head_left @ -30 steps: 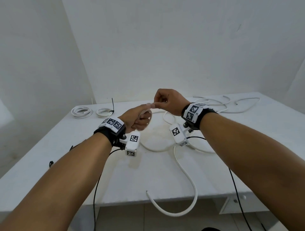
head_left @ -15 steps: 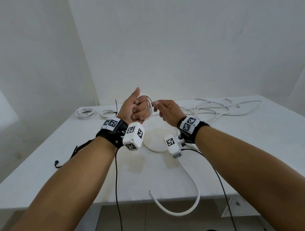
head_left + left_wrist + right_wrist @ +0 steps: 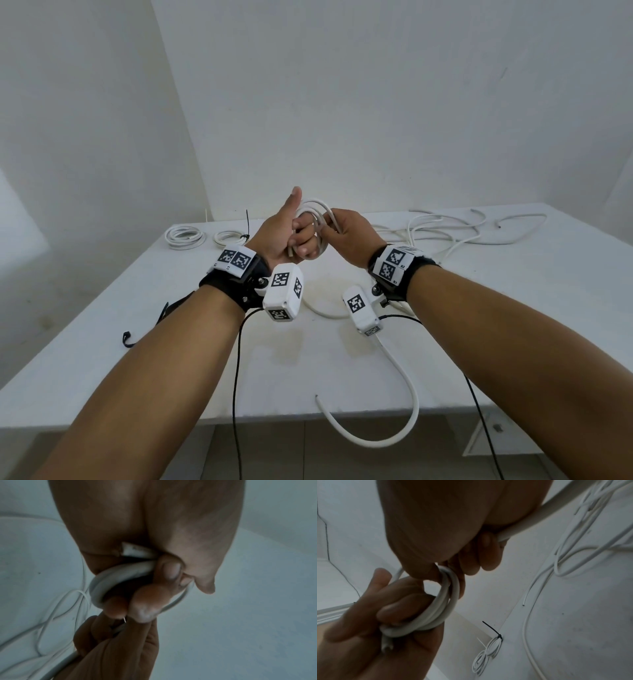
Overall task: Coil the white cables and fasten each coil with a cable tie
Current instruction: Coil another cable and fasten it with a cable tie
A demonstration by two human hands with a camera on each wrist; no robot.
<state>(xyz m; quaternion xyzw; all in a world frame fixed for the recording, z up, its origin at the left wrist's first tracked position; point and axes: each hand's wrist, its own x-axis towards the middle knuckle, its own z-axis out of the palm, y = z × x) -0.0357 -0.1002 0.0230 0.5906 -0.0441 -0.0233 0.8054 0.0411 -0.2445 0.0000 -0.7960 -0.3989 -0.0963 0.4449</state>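
My left hand is raised above the table, thumb up, fingers curled round a small coil of white cable; the coil loops over its fingers, and a cut end pokes out below. My right hand pinches the same cable right beside the coil. The loose tail runs down over the table's front edge and curls back up. In the left wrist view the coil sits under the curled fingers.
Two finished coils lie at the table's far left, one with a black cable tie. Several loose white cables sprawl at the far right. Walls close the back and left. A black strap hangs off the left edge.
The left hand rose and turned thumb up with more loops on it. The right hand swung from above the left to its right side, laying cable onto the coil.
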